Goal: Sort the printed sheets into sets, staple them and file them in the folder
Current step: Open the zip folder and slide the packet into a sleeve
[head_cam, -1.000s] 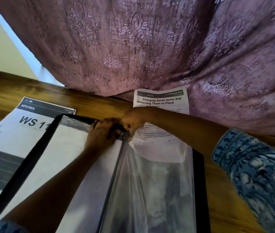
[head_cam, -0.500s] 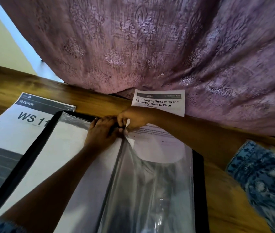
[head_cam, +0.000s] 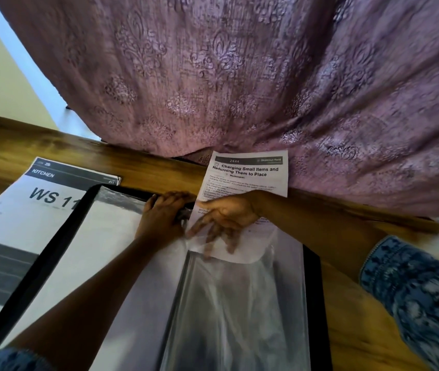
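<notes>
A black folder (head_cam: 49, 250) lies open on the wooden table, with clear plastic sleeves on both sides. A printed sheet (head_cam: 248, 172) titled "Charging Small Items and Returning Them to Place" sticks out of the top of the right sleeve (head_cam: 234, 303), its lower end inside the plastic. My right hand (head_cam: 229, 212) lies on the sheet with its fingers spread and reaching into the sleeve's mouth, blurred behind the plastic. My left hand (head_cam: 162, 218) grips the sleeve's top edge at the spine, fingers curled over it.
A stapled set headed "KITCHEN WS 11" (head_cam: 25, 210) lies left of the folder, partly under it. A mauve patterned curtain (head_cam: 240, 76) hangs over the table's far edge and touches the sheet's top. Bare wood (head_cam: 360, 317) shows right of the folder.
My right hand has slid down the sheet from a pinch near the spine; its fingers now spread into the sleeve's mouth. More printed text shows above it. My left hand stays put.
</notes>
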### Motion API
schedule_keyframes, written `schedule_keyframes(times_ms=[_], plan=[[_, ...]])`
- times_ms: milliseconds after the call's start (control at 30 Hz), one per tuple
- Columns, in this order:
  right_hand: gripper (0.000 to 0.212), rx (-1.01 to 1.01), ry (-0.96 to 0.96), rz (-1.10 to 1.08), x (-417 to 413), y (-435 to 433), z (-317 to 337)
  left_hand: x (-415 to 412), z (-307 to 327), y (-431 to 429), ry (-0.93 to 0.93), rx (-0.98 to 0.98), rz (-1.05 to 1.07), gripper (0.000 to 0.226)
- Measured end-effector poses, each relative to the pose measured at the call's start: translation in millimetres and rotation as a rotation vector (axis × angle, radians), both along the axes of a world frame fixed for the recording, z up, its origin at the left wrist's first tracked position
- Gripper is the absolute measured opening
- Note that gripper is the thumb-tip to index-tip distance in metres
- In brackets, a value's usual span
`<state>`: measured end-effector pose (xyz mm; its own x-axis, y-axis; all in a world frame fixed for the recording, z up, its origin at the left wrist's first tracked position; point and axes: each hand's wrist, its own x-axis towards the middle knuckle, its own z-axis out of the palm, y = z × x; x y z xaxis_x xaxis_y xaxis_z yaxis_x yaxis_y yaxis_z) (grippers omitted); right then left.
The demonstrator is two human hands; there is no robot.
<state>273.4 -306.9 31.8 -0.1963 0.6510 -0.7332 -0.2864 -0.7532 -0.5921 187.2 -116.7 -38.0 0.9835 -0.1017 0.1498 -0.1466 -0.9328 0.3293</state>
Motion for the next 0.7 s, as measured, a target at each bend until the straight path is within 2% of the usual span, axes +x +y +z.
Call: schedule_keyframes(times_ms=[67, 133, 200, 367, 467, 533, 633, 700], plan=[[0.057, -0.051, -0.105, 0.139, -9, 0, 1, 0, 1, -1, 0.011, -0.004, 0.013, 0.057], [0.036, -0.021, -0.318, 0.190, -15, -5, 5, 1, 1, -1, 0.012, -0.022, 0.019, 0.055], [0.033, 0.005, -0.464, 0.197, -10, -16, 6, 2, -1, 1, 0.005, -0.050, 0.005, 0.050], [0.022, -0.043, -0.367, 0.152, 11, -55, 17, 1, 0, 3, -0.042, -0.095, -0.172, 0.049], [0.019, -0.250, -0.405, 0.157, 10, -68, 21, -2, 1, 0, -0.047, -0.053, -0.276, 0.044], [0.028, -0.358, -0.512, 0.175, 4, -70, 21, -4, 1, 0, -0.021, -0.044, -0.281, 0.044], [0.037, -0.362, -0.669, 0.069, -3, -75, 23, -2, 2, -2, 0.009, -0.051, -0.230, 0.042], [0.041, -0.353, -0.813, 0.084, -10, -86, 29, 0, 4, -4, 0.059, -0.073, -0.190, 0.038]])
